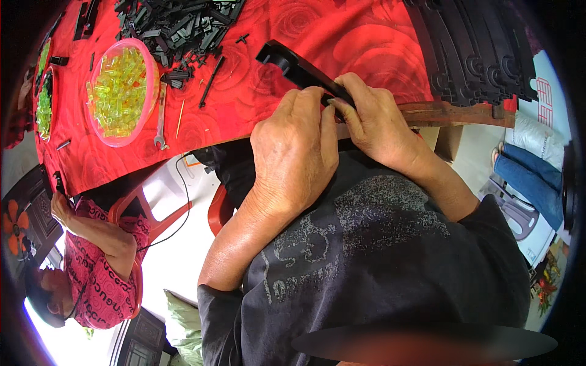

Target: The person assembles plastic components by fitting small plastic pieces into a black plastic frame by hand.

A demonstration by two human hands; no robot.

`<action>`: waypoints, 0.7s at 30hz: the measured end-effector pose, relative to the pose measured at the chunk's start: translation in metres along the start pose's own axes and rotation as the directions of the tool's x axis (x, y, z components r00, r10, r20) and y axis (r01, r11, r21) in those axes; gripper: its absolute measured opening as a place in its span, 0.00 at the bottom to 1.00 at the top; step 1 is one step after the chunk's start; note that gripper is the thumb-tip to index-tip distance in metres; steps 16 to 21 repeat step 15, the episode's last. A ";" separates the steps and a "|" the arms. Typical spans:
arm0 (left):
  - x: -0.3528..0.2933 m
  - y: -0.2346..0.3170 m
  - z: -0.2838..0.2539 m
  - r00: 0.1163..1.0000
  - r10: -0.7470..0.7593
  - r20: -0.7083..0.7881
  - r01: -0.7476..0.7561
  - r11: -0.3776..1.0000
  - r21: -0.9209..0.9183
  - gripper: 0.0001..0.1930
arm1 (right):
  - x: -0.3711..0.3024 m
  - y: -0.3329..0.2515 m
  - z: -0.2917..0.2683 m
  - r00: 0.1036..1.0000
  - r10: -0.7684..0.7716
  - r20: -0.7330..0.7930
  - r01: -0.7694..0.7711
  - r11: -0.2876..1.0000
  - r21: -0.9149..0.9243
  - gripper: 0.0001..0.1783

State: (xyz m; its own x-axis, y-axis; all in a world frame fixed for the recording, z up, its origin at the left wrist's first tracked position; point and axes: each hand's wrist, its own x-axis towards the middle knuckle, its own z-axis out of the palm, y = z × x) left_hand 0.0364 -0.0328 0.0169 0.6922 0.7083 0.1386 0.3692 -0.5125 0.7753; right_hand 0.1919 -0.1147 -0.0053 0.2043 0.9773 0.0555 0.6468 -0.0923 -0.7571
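A long black plastic piece [297,67] with a hooked, rounded far end slants over the table's near edge, held in both hands. My left hand [292,143] has its fingers bent against the near side of the piece. My right hand [381,125] grips its near end, the thumb pointing toward the left fingertips. Between the fingertips the contact is partly covered, and I cannot tell whether a smaller part is pinched there. Similar long black pieces [470,49] lie stacked at the far right of the table.
A red rose-patterned cloth covers the table [342,36]. On it stand a pink bowl [154,91] of clear yellowish parts and a heap of small black parts [177,30]. A wrench [162,116] and thin stick [180,119] lie nearby. A person [104,262] sits at left.
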 end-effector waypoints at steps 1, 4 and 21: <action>-0.001 0.000 0.001 1.000 0.002 0.000 -0.002 1.000 0.000 0.12 | -0.001 0.000 0.000 1.000 -0.005 -0.009 0.005 1.000 0.007 0.10; -0.004 0.002 0.004 1.000 0.004 -0.001 -0.004 1.000 -0.005 0.14 | 0.002 0.001 -0.004 1.000 0.017 0.007 -0.017 1.000 0.014 0.10; -0.016 0.012 0.013 0.998 0.050 0.050 -0.041 0.987 -0.158 0.15 | 0.009 0.005 -0.006 0.999 0.054 -0.011 -0.054 0.997 -0.048 0.09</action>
